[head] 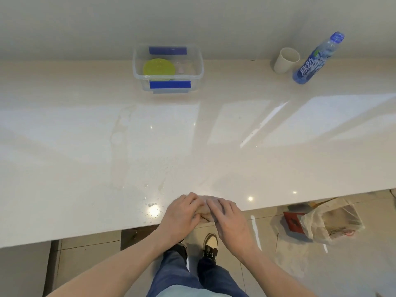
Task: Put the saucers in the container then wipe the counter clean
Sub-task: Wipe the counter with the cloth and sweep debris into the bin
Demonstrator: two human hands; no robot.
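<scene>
Wall (64, 24): plain, pale grey-white, behind the worktop. Floor (353, 271): large glossy beige tiles with thin dark joints. Plastic bag (334, 221): clear, crumpled, lying on the floor at right, just beside a red flat item (294, 222). Light: broad pale window-like reflections in slanted bands across the glossy surface, with several small bright ceiling-lamp glints.

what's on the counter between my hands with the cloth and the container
No objects. The head view shows only bare counter with water streaks and droplets between the cloth and the container.
</scene>
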